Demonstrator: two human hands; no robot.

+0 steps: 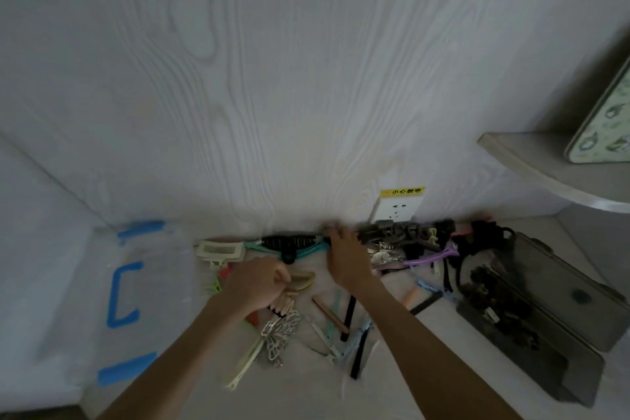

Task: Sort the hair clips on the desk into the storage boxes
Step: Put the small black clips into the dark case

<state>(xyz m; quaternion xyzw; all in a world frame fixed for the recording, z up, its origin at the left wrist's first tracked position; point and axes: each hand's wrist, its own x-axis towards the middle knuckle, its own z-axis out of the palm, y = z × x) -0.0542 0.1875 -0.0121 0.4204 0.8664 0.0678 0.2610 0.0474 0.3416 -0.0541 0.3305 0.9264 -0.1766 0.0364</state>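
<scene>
Black comb clip (pixel 288 242) lies lengthwise along the wall; right hand (pixel 344 257) touches its end, fingers extended.

A pale wood-grain wall panel (pixel 272 78) fills most of the view. Low on it sits a white wall socket (pixel 395 210), with a yellow warning label (pixel 402 191) touching its top edge. At the right a curved grey shelf (pixel 531 164) juts out, carrying a tin with a green floral pattern (pixel 603 126), tilted and partly cut off

Two bare forearms, left hand (pixel 254 285) and right hand (pixel 346 257), no sleeves, no jewellery.
</scene>
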